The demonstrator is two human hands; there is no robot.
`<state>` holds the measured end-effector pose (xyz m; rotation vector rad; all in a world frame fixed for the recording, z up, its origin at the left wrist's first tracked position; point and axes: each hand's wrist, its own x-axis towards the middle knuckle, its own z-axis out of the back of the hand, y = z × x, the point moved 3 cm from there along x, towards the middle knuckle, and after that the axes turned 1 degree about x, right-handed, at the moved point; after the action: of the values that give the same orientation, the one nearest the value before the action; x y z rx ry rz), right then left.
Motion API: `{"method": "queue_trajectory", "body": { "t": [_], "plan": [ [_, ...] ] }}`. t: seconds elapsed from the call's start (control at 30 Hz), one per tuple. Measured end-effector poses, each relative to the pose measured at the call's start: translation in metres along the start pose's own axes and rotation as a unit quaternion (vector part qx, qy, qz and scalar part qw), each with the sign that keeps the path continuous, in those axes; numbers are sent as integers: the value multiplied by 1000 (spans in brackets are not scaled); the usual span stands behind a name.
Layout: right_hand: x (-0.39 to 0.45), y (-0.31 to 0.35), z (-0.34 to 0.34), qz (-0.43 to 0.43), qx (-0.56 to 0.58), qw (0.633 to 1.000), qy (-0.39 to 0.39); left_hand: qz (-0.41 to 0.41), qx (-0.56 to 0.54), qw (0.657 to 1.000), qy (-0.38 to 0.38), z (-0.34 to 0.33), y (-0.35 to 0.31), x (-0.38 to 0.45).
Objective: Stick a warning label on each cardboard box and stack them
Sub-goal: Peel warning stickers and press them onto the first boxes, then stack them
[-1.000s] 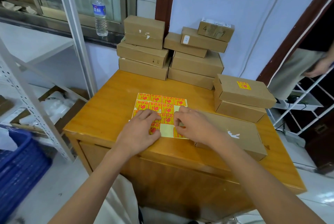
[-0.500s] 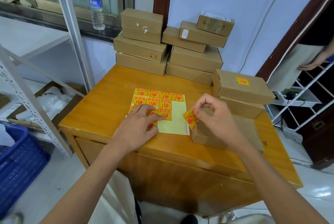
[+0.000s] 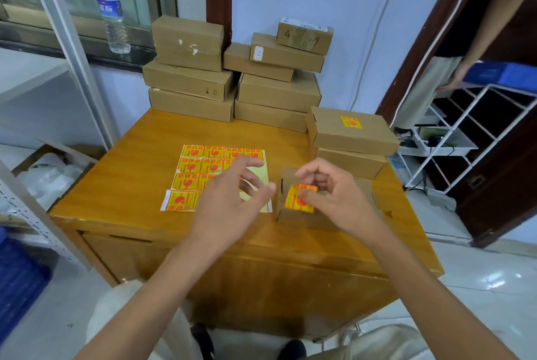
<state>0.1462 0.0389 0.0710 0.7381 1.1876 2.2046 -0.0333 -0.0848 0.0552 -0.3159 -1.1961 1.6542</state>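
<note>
My right hand (image 3: 328, 194) pinches a yellow-and-red warning label (image 3: 299, 199) just above a flat cardboard box (image 3: 369, 194) lying on the wooden table (image 3: 139, 167). My left hand (image 3: 232, 199) hovers beside it with fingers loosely spread, over the right part of the label sheet (image 3: 200, 170). A labelled box (image 3: 351, 134) sits atop another box (image 3: 353, 163) at the right. Unlabelled boxes are stacked at the back of the table (image 3: 191, 80).
A water bottle (image 3: 112, 13) stands on the window sill. Metal shelving (image 3: 66, 28) rises on the left, a white wire rack (image 3: 470, 127) on the right. Another person (image 3: 436, 77) stands by the doorway at the right. A blue crate (image 3: 17, 284) sits low left.
My right hand peeled a label off the sheet and carried it right over the flat box. My left hand lifted off the sheet and moved right toward the label.
</note>
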Motion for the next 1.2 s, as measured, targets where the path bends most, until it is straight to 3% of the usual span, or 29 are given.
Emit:
{"method": "queue_trajectory", "body": {
  "t": [0.13, 0.4, 0.7, 0.9, 1.07, 1.2],
  "plan": [
    [-11, -1, 12, -14, 22, 999, -22, 24, -56, 994, 94, -43, -26, 5],
    [-31, -28, 49, -119, 18, 991, -55, 40, -136, 985, 97, -75, -33, 15],
    [-10, -39, 78, -140, -11, 986, -91, 4, 52, 994, 101, -99, -44, 69],
    [10, -57, 74, -121, -167, 973, -107, -29, 176, 979, 103, -108, -36, 84],
    [11, -65, 67, -136, -235, 958, -95, -32, 186, 978, 83, -117, -26, 77],
    [12, -73, 65, -158, -218, 959, -90, -33, 172, 983, 62, -119, -20, 75]
  ]
}}
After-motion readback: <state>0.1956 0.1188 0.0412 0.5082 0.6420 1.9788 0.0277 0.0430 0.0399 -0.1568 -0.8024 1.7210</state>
